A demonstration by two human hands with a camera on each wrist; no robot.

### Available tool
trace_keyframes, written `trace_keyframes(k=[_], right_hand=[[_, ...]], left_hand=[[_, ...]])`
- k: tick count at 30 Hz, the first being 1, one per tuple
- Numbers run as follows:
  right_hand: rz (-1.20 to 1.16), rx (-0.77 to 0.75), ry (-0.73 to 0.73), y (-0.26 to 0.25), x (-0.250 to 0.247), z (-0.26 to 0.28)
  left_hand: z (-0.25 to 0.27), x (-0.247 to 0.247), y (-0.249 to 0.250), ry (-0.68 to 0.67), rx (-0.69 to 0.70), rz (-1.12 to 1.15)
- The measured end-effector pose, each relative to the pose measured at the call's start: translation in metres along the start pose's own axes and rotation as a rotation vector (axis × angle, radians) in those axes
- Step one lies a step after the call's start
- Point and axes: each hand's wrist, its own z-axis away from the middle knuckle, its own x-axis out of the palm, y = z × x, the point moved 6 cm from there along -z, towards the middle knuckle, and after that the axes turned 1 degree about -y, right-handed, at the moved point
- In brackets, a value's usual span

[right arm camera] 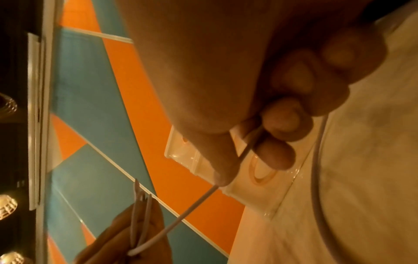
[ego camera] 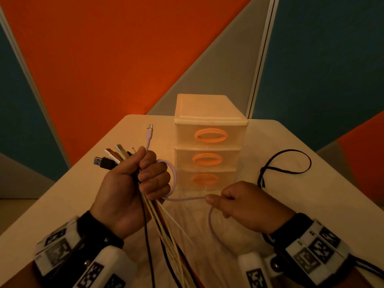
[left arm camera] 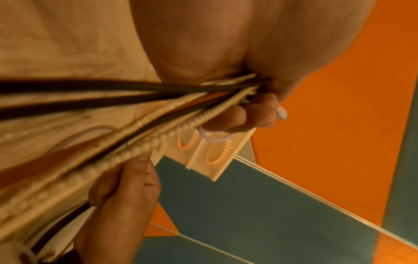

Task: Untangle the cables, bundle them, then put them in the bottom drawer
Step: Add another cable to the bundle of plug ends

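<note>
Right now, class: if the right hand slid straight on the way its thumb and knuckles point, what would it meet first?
The right hand, pinching the lilac cable, points toward the left hand. It would probably meet that hand's fingers and the cable loop around them first, though depth is uncertain.

I sat in what looked like a partitioned office or recording booth: behind the small translucent three-drawer plastic organiser (ego camera: 209, 142) on my pale white table (ego camera: 291, 200) rose felt-like wall panels (ego camera: 99, 59) in orange, teal and grey, joined by pale metal strips (ego camera: 262, 57).
</note>
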Motion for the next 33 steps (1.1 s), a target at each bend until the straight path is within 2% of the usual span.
trace_keyframes(k=[6,8,12,15,17,19,22,26,28,29,31,33], right_hand=[[-0.112,-0.007,-0.035,0.004,0.003,-0.004],[-0.140,0.015,-0.039,0.010,0.002,-0.007],[-0.176,0.088,0.002,0.018,-0.001,-0.009],[-0.043,0.143,0.047,0.019,-0.006,-0.008],[0.016,0.133,0.074,0.017,-0.009,-0.008],[-0.067,0.076,0.084,0.013,-0.008,-0.010],[-0.367,0.011,0.141,0.003,-0.012,-0.011],[-0.626,-0.161,0.361,-0.024,-0.027,0.000],[-0.714,-0.278,0.408,-0.044,-0.031,0.011],[-0.761,-0.327,0.397,-0.052,-0.031,0.016],[-0.792,-0.418,0.310,-0.064,-0.030,0.022],[-0.695,-0.477,0.138,-0.071,-0.021,0.025]], left_hand=[[0.004,-0.006,0.006,0.179,0.092,-0.069],[0.003,-0.003,0.005,0.101,0.081,-0.037],[0.002,0.000,0.002,0.074,0.035,-0.063],[0.003,0.012,-0.002,-0.042,-0.008,-0.014],[0.004,0.016,-0.004,-0.069,-0.040,-0.013],[0.005,0.018,-0.010,-0.076,-0.096,-0.031],[0.007,0.018,-0.020,-0.071,-0.178,-0.092],[0.012,0.021,-0.035,-0.025,-0.271,-0.267],[0.010,0.025,-0.037,-0.010,-0.345,-0.231],[0.008,0.022,-0.036,0.010,-0.341,-0.185],[0.001,0.010,-0.032,0.078,-0.244,-0.134],[-0.001,0.004,-0.024,0.129,-0.125,-0.103]])
